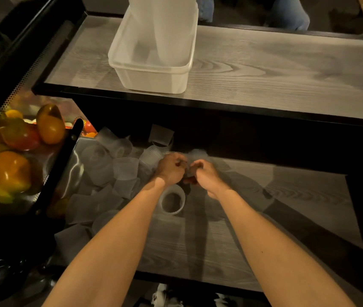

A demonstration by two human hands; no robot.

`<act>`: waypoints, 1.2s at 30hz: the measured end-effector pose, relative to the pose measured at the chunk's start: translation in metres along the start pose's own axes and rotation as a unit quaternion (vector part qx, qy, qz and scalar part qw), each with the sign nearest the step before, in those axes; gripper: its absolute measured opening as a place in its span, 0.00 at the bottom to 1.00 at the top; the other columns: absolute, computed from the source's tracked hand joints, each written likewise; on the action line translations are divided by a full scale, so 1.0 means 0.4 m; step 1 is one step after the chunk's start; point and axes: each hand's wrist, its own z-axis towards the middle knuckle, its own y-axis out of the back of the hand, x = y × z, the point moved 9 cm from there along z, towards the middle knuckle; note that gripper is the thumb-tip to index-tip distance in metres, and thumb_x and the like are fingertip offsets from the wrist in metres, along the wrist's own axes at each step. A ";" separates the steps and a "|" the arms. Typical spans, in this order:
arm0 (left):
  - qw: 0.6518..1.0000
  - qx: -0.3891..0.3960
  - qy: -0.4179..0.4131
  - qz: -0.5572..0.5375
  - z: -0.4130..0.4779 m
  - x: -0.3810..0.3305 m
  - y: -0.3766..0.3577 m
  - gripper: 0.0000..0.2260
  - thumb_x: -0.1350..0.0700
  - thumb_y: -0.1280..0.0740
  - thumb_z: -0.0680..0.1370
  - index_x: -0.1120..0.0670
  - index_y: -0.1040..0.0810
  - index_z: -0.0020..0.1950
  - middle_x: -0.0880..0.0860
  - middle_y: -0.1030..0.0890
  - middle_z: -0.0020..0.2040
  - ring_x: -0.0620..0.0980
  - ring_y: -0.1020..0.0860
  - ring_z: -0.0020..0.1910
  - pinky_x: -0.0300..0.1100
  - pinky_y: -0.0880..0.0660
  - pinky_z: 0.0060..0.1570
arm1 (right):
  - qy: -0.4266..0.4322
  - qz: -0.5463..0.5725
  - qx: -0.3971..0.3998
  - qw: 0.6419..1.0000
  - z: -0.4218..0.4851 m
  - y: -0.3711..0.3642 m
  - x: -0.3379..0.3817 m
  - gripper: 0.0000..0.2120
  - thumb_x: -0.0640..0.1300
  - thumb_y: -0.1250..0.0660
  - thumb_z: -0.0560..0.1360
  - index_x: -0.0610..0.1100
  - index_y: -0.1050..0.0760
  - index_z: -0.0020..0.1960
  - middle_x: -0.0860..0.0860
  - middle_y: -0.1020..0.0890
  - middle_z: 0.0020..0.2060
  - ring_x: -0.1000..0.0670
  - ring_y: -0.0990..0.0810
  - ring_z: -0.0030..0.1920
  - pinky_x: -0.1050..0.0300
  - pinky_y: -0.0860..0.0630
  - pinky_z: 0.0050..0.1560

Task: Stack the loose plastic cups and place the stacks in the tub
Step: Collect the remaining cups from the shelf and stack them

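Lower shelf [198,247], grey wood-grain, near edge: two bare forearms reach in from below.

Single ribbed cup [172,201], lying between the wrists, mouth toward the camera.

Left hand [171,168] and right hand [203,173], close together, fingers curled on a translucent cup [195,154] held between them; blurred, so which fingers pinch it and how many cups are nested cannot be told.

Loose cups [109,171], heap at shelf left, tumbled on their sides; the farthest fade into shadow under the upper shelf [286,74].

Fruit [50,124], orange and red, behind a perforated panel at left, partly cut off.

Tub [154,78], clear plastic, on the upper shelf; a tall cup stack [167,29] stands inside, its top out of frame.
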 end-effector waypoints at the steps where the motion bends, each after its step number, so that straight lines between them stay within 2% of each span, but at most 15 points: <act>1: 1.000 -0.004 -0.005 0.016 -0.005 0.000 0.003 0.11 0.61 0.35 0.82 0.51 0.19 0.61 0.46 0.23 0.56 0.47 0.23 0.58 0.41 0.25 0.59 | -0.006 0.010 0.013 1.000 -0.012 -0.010 -0.004 0.09 0.34 0.40 0.83 0.43 0.29 0.60 0.45 0.18 0.51 0.48 0.14 0.39 0.63 0.22 0.33; 3: 0.999 -0.002 -0.011 0.039 -0.016 -0.001 0.006 0.12 0.62 0.35 0.81 0.52 0.19 0.63 0.47 0.23 0.57 0.48 0.23 0.59 0.44 0.24 0.62 | -0.002 0.007 0.019 1.000 -0.023 -0.018 -0.015 0.07 0.35 0.39 0.83 0.44 0.31 0.59 0.43 0.19 0.51 0.47 0.15 0.40 0.65 0.24 0.29; 4: 0.999 0.002 -0.010 0.043 -0.021 0.000 0.004 0.13 0.61 0.35 0.81 0.51 0.20 0.63 0.47 0.23 0.57 0.49 0.23 0.58 0.45 0.24 0.63 | 0.002 0.006 0.011 1.000 -0.022 -0.017 -0.021 0.07 0.36 0.39 0.83 0.45 0.31 0.58 0.41 0.19 0.52 0.45 0.15 0.43 0.64 0.23 0.30; 6: 0.999 0.007 -0.006 0.043 -0.024 0.004 0.003 0.12 0.58 0.34 0.81 0.50 0.20 0.63 0.47 0.22 0.56 0.48 0.23 0.57 0.44 0.24 0.62 | 0.019 -0.004 -0.013 1.000 -0.022 -0.012 -0.024 0.06 0.36 0.38 0.82 0.46 0.30 0.55 0.42 0.20 0.52 0.41 0.16 0.50 0.54 0.17 0.41; 8: 1.000 0.005 0.000 0.031 -0.023 0.010 0.004 0.10 0.53 0.31 0.80 0.49 0.20 0.62 0.46 0.20 0.54 0.47 0.22 0.56 0.42 0.24 0.59 | 0.042 -0.033 -0.034 0.998 -0.021 -0.005 -0.018 0.08 0.36 0.36 0.81 0.48 0.28 0.54 0.46 0.20 0.51 0.43 0.18 0.52 0.48 0.17 0.50; 11: 0.999 0.004 -0.019 0.035 -0.018 0.002 0.004 0.07 0.49 0.28 0.79 0.49 0.18 0.55 0.44 0.19 0.49 0.42 0.21 0.49 0.37 0.24 0.48 | 0.072 -0.092 -0.056 0.992 -0.024 0.010 0.003 0.11 0.36 0.32 0.78 0.50 0.27 0.54 0.52 0.20 0.50 0.50 0.20 0.51 0.53 0.20 0.52; 13: 0.997 -0.002 -0.031 0.065 -0.019 -0.006 0.003 0.04 0.50 0.29 0.79 0.49 0.18 0.50 0.44 0.18 0.45 0.43 0.20 0.46 0.38 0.24 0.46 | 0.078 -0.142 -0.082 0.983 -0.023 0.024 0.008 0.12 0.36 0.30 0.76 0.50 0.26 0.54 0.54 0.19 0.49 0.51 0.20 0.51 0.55 0.21 0.52; 17: 0.988 -0.011 -0.042 0.148 -0.020 -0.007 -0.001 0.04 0.53 0.29 0.79 0.49 0.18 0.44 0.46 0.17 0.42 0.48 0.18 0.46 0.41 0.23 0.45 | 0.070 -0.216 -0.133 0.965 -0.026 0.049 -0.016 0.11 0.38 0.28 0.75 0.47 0.24 0.56 0.50 0.18 0.51 0.47 0.19 0.55 0.51 0.20 0.55; 20: 0.982 -0.009 -0.036 0.185 -0.023 -0.006 -0.002 0.03 0.52 0.30 0.79 0.48 0.16 0.49 0.46 0.16 0.47 0.47 0.20 0.47 0.41 0.27 0.47 | 0.057 -0.244 -0.140 0.958 -0.030 0.062 -0.044 0.13 0.41 0.27 0.76 0.48 0.24 0.59 0.48 0.18 0.57 0.45 0.20 0.59 0.50 0.20 0.57; 22: 0.977 0.011 -0.047 0.210 -0.025 -0.012 -0.014 0.05 0.53 0.32 0.80 0.47 0.17 0.52 0.46 0.17 0.49 0.47 0.22 0.47 0.42 0.28 0.48 | 0.057 -0.256 -0.162 0.951 -0.040 0.077 -0.050 0.14 0.43 0.26 0.76 0.50 0.25 0.58 0.48 0.18 0.55 0.45 0.18 0.57 0.49 0.18 0.53; 24: 0.976 0.039 -0.058 0.205 -0.025 -0.015 -0.031 0.05 0.55 0.32 0.79 0.45 0.18 0.49 0.45 0.17 0.49 0.47 0.20 0.49 0.44 0.25 0.50 | 0.056 -0.268 -0.195 0.942 -0.051 0.096 -0.056 0.14 0.42 0.25 0.75 0.49 0.25 0.58 0.48 0.18 0.54 0.44 0.18 0.56 0.51 0.18 0.49; 27: 0.974 0.063 -0.080 0.203 -0.026 -0.024 -0.052 0.08 0.58 0.31 0.78 0.45 0.18 0.46 0.45 0.17 0.48 0.47 0.18 0.50 0.47 0.20 0.55 | 0.030 -0.305 -0.211 0.928 -0.053 0.120 -0.070 0.14 0.39 0.28 0.76 0.46 0.24 0.60 0.45 0.21 0.60 0.41 0.21 0.61 0.48 0.21 0.57; 29: 0.970 0.053 -0.096 0.216 -0.030 -0.036 -0.051 0.06 0.59 0.31 0.78 0.48 0.18 0.47 0.47 0.17 0.46 0.48 0.19 0.48 0.50 0.19 0.53 | 0.000 -0.321 -0.206 0.924 -0.047 0.133 -0.086 0.11 0.39 0.29 0.77 0.45 0.23 0.59 0.44 0.21 0.60 0.39 0.21 0.62 0.47 0.22 0.59; 32: 0.963 0.010 -0.132 0.234 -0.034 -0.059 -0.035 0.02 0.56 0.33 0.80 0.50 0.22 0.47 0.50 0.19 0.43 0.51 0.19 0.44 0.52 0.19 0.48 | -0.015 -0.301 -0.211 0.930 -0.051 0.143 -0.103 0.10 0.43 0.28 0.77 0.45 0.22 0.56 0.44 0.18 0.57 0.40 0.20 0.60 0.49 0.23 0.55; 36: 0.970 -0.070 -0.142 0.185 -0.045 -0.081 0.012 0.04 0.50 0.39 0.82 0.50 0.29 0.49 0.52 0.20 0.40 0.54 0.20 0.38 0.51 0.20 0.40 | -0.026 -0.254 -0.219 0.942 -0.059 0.142 -0.120 0.08 0.47 0.28 0.78 0.46 0.22 0.55 0.48 0.19 0.51 0.45 0.19 0.54 0.51 0.23 0.50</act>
